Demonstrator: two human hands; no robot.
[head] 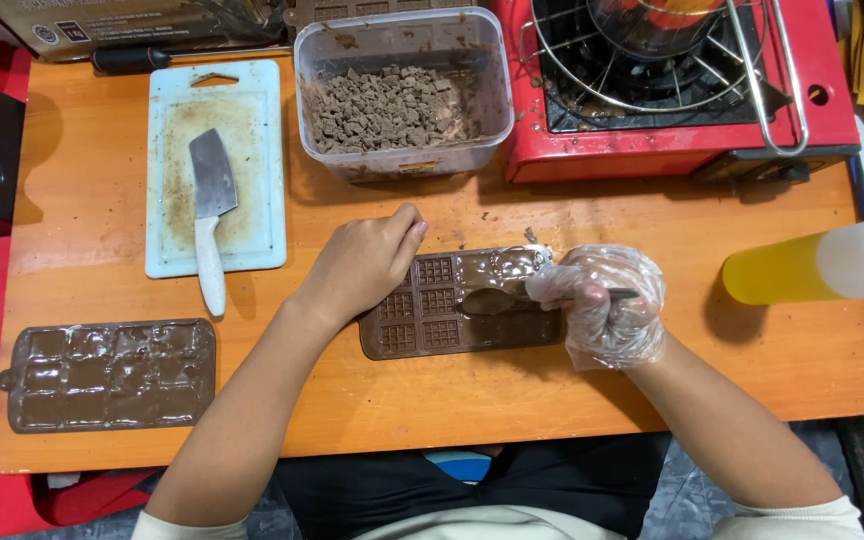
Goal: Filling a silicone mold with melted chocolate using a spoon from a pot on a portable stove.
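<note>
Head view, looking down at an orange wooden table (102, 210). Left hand (362, 268), bare, rests curled on the upper left end of a brown chocolate bar mould (430, 318), fingers bent and pressed onto its edge, holding it down, not pinching anything. The mould lies flat at table centre, just in front of the person; its left cavities show a waffle grid pattern, its right part is covered with glossy melted chocolate.

Right hand (607, 305) wears a clear plastic glove and is closed around the handle of a metal spoon (497, 298), fingers wrapped tight. The spoon bowl is coated in chocolate and sits over the middle of the mould, touching or just above it, can't tell which.

Second mould (109, 374), already filled with chocolate, lies at the near left edge of the table, well apart from both hands. White cutting board (252, 180) at upper left, smeared brown, with a small cleaver (211, 205) with a white handle lying on it. Clear plastic tub (402, 90) of chopped chocolate chunks stands behind the mould. Red portable gas stove (672, 150) at upper right with a wire rack on top. Squeeze bottle (817, 265) of yellow liquid lies on its side at the right edge.
</note>
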